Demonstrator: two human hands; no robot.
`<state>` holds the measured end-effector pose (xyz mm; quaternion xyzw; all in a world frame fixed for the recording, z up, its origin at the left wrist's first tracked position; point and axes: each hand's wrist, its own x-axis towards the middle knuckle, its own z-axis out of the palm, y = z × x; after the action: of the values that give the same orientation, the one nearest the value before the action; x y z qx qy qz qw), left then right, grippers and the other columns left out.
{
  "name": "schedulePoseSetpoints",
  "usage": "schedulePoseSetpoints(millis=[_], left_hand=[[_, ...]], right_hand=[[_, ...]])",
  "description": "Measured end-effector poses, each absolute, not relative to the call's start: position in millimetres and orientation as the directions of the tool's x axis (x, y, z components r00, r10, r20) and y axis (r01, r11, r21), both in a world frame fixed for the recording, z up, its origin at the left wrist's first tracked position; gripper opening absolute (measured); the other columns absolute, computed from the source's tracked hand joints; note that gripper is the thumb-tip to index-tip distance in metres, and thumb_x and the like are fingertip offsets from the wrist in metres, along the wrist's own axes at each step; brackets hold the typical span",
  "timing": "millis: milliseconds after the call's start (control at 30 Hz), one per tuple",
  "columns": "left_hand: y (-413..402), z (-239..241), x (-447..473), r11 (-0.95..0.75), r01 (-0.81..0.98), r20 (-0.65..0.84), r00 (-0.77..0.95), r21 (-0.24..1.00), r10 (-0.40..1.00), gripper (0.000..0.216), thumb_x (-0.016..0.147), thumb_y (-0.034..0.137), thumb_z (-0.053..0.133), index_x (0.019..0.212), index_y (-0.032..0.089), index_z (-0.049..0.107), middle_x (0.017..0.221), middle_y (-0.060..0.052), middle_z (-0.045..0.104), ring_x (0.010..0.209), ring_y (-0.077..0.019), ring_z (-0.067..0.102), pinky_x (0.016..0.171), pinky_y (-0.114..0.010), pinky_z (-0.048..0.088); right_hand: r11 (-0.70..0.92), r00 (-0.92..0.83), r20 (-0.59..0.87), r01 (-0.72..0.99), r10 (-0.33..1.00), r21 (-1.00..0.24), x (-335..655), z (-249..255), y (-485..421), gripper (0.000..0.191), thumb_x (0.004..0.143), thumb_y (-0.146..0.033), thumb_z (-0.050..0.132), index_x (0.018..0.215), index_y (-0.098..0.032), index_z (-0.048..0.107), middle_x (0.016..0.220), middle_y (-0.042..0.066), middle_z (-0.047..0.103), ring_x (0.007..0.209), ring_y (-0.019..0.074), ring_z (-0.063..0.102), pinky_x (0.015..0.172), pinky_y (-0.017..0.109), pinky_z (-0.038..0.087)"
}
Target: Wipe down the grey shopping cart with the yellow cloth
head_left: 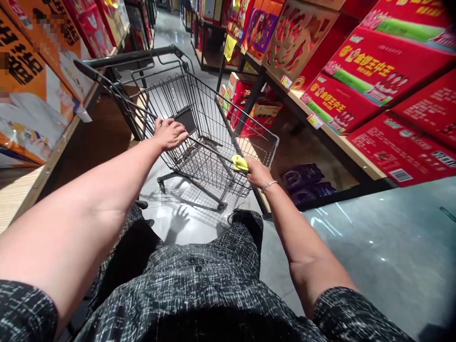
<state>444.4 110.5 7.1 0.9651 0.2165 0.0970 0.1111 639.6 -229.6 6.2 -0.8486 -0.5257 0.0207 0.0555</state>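
A dark wire shopping cart (210,118) stands tilted in the aisle in front of me. My left hand (170,133) is curled over the near rim of the cart's basket. My right hand (257,172) grips a folded yellow cloth (240,163) and presses it against the basket's wire edge at the lower right. A thin bracelet circles my right wrist. The cart's handle bar (131,57) points away to the upper left. The basket holds nothing that I can see.
Shelves of red gift boxes (374,71) line the right side, with purple packs (302,178) on the low shelf. Orange and red boxes (32,80) fill the wooden shelf on the left. Glossy grey floor (374,247) runs down the aisle.
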Motion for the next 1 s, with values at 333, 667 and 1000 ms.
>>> schedulePoseSetpoints(millis=[333,667,1000], left_hand=[[47.8,1.6,443.7,-0.953,0.179,0.005,0.983,0.244,0.186,0.049,0.101,0.053,0.041,0.144,0.037,0.06,0.149,-0.003,0.055,0.148,-0.0338,0.031,0.121,-0.061,0.014],[66.4,-12.2,442.4,-0.905,0.253,-0.073,0.967,0.341,0.243,0.059,0.1,0.06,0.041,0.156,0.041,0.042,0.165,-0.004,0.03,0.158,-0.0363,0.009,0.119,-0.066,0.021],[74.1,-26.5,432.9,-0.877,0.188,0.051,0.971,0.441,0.234,0.055,0.102,0.057,0.034,0.15,0.037,0.052,0.165,-0.006,0.035,0.158,-0.0356,0.012,0.117,-0.07,0.024]], right_hand=[[-0.19,0.165,0.157,0.969,0.974,0.157,537.4,-31.7,-172.6,0.055,0.103,-0.016,0.033,0.153,-0.035,0.046,0.161,0.008,0.044,0.134,0.0346,0.04,0.097,0.056,0.042],[-0.09,0.119,-0.204,0.985,0.972,0.148,482.3,-159.8,-206.2,0.04,0.104,-0.037,0.052,0.126,-0.006,0.063,0.131,0.01,0.061,0.113,0.0154,0.061,0.106,0.037,0.05],[-0.143,0.132,0.124,0.986,0.983,0.088,486.7,-49.0,-180.9,0.047,0.103,-0.023,0.041,0.147,-0.038,0.051,0.154,0.006,0.051,0.129,0.033,0.044,0.091,0.049,0.044]])
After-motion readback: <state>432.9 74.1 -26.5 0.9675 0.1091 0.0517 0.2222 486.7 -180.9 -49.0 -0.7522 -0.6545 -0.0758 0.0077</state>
